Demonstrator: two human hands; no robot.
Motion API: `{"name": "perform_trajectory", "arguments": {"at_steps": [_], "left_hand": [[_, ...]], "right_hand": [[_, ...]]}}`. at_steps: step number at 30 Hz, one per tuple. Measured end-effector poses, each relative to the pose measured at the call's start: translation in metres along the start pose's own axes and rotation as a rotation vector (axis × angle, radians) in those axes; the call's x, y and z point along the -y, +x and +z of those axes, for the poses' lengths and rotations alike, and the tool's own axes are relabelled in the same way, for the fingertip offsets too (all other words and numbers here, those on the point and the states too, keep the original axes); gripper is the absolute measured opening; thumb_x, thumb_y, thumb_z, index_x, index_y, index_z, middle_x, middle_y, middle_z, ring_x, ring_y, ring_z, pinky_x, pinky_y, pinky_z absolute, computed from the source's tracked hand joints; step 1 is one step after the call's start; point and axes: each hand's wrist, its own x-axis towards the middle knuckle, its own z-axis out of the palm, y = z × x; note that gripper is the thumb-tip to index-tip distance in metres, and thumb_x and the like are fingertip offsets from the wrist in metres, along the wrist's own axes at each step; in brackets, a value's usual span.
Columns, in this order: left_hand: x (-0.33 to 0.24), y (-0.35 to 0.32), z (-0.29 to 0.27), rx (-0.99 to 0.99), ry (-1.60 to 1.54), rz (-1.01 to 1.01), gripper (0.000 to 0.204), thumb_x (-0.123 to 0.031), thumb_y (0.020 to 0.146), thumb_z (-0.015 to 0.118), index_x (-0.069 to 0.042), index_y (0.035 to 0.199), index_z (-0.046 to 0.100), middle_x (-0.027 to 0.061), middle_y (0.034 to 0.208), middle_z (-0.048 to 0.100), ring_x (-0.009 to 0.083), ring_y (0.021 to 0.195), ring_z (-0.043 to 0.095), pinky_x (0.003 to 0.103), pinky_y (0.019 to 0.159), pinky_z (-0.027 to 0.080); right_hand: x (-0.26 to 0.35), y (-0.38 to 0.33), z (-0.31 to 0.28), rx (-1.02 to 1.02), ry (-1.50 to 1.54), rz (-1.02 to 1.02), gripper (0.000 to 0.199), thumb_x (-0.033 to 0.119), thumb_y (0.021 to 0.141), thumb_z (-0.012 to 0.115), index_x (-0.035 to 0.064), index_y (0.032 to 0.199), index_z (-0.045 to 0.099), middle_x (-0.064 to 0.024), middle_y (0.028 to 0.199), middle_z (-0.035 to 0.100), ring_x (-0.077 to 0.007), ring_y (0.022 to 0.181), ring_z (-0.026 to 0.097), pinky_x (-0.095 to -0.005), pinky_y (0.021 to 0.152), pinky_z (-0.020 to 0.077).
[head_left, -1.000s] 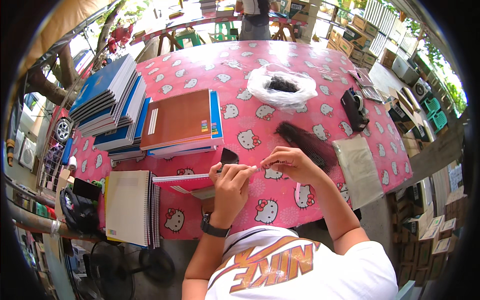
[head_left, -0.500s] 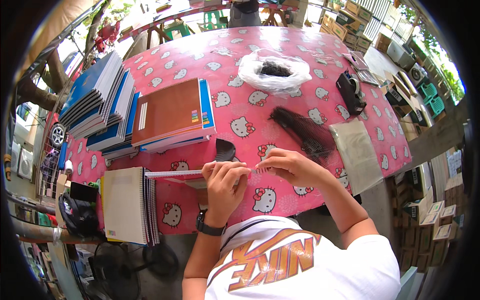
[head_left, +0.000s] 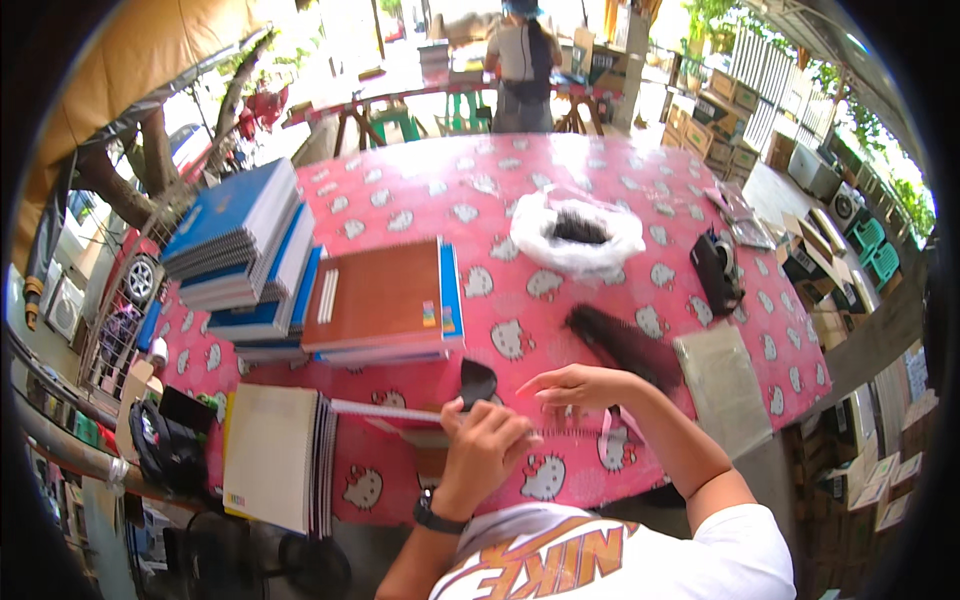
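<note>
My left hand (head_left: 485,445), with a dark watch on its wrist, grips a notebook (head_left: 385,410) seen nearly edge-on. From that hand a thin spiral binding coil (head_left: 575,433) sticks out rightward, beyond the notebook's edge. Just above the coil is my right hand (head_left: 580,388), its index finger stretched out and the others partly bent; I see nothing held in it. Behind my hands lies a small black curved piece (head_left: 478,380). A bundle of dark coils (head_left: 625,347) rests to the right, beside a clear plastic sheet pack (head_left: 725,385).
Blue spiral notebooks (head_left: 235,220) are stacked at the left, beside a brown-covered stack (head_left: 375,295). Cream notebooks (head_left: 270,455) stand nearer. A white plastic bag (head_left: 530,235) holds dark coils. A black tape dispenser (head_left: 715,275) sits right. A person (head_left: 525,70) stands beyond the pink table (head_left: 440,165).
The view has tilted up, so the table appears lower. My right hand's fingers have come away from the coil's end, and more coil now shows to the right.
</note>
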Motion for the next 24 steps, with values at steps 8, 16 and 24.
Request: {"name": "perform_trajectory", "arguments": {"at_steps": [8, 16, 24], "left_hand": [[0.01, 0.001, 0.005, 0.013, 0.085, 0.027, 0.015, -0.025, 0.075, 0.068, -0.021, 0.087, 0.061, -0.0077, 0.086, 0.059, 0.0121, 0.086, 0.054, 0.041, 0.088, 0.026], [0.002, 0.006, 0.002, -0.05, 0.032, -0.01, 0.011, -0.024, 0.078, 0.066, -0.021, 0.087, 0.061, -0.0076, 0.082, 0.06, 0.0121, 0.08, 0.054, 0.042, 0.088, 0.026], [0.001, 0.017, 0.008, -0.059, 0.097, -0.065, 0.011, -0.025, 0.078, 0.065, -0.02, 0.088, 0.062, -0.0067, 0.079, 0.06, 0.0132, 0.079, 0.055, 0.044, 0.091, 0.025]], "right_hand": [[-0.085, 0.157, 0.025, -0.176, -1.064, -0.192, 0.079, 0.035, 0.065, 0.071, 0.0118, 0.133, 0.039, -0.0222, 0.139, 0.031, -0.0422, 0.125, 0.033, -0.0501, 0.1, 0.0329], [-0.045, 0.08, -0.02, -0.265, -0.418, -0.19, 0.057, 0.036, 0.066, 0.072, 0.0051, 0.111, 0.057, -0.0166, 0.113, 0.056, -0.0311, 0.106, 0.052, -0.0405, 0.093, 0.0399], [-0.039, -0.06, 0.028, 0.235, -0.008, -0.276, 0.076, 0.054, 0.062, 0.076, -0.0007, 0.111, 0.058, -0.0166, 0.108, 0.057, -0.0302, 0.106, 0.051, -0.0413, 0.095, 0.0347]]}}
